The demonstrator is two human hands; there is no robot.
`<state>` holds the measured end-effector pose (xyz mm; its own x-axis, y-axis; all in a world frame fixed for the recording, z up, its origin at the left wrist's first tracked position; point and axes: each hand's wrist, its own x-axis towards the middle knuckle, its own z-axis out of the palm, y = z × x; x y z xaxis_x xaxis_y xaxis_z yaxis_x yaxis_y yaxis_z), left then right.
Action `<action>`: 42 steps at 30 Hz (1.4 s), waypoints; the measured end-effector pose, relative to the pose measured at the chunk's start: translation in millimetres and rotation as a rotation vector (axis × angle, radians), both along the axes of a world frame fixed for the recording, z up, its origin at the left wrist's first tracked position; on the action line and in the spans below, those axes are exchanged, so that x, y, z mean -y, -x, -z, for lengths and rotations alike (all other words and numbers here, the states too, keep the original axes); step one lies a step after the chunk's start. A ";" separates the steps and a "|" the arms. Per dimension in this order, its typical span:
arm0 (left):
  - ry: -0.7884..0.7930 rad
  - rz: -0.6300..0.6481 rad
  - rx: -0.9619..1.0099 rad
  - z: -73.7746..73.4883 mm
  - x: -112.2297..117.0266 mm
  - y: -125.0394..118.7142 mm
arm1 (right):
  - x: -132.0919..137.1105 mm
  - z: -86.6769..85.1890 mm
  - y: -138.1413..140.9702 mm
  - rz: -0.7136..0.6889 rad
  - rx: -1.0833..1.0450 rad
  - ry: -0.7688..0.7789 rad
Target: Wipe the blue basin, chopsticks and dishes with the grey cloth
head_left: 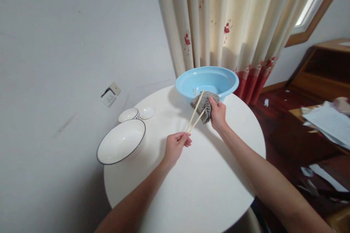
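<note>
Two pale chopsticks (pixel 195 114) are pinched near one end in my left hand (pixel 175 146), spread apart in a narrow V. My right hand (pixel 218 114) grips a bunched grey cloth (pixel 205 103) at the chopsticks' far ends. One stick runs across the front of the cloth; the other's tip meets its lower edge. Both hands are raised over the white round table (pixel 191 182). Just behind the cloth stands a light blue basin (pixel 188 76), its near rim partly covered by the cloth. Some thin stick ends show inside the basin.
At the table's left are a large white bowl (pixel 121 142) with a dark rim, a smaller bowl (pixel 128 115) and a small white dish (pixel 147 113). A wall with a socket (pixel 108 98) borders the left. A curtain (pixel 218 18) hangs behind; papers (pixel 328 120) lie at right.
</note>
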<state>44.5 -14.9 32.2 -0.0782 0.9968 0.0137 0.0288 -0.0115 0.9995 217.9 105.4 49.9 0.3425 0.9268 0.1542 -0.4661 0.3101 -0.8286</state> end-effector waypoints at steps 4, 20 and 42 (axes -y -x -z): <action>-0.004 -0.002 0.001 2.7 -1.3 3.0 | 8.1 0.8 9.7 -0.197 -0.031 0.013; -0.005 0.031 -0.006 9.6 -2.5 3.6 | -5.2 -0.6 -8.7 -0.016 -0.011 0.017; -0.039 -0.094 0.048 11.9 -7.2 9.2 | 53.8 24.8 61.5 -0.602 0.242 0.018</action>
<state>35.2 -7.6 20.4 -0.1727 0.9839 0.0467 -0.0158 -0.0502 0.9986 156.4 51.5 25.2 -0.2798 0.9492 0.1442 -0.3534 0.0378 -0.9347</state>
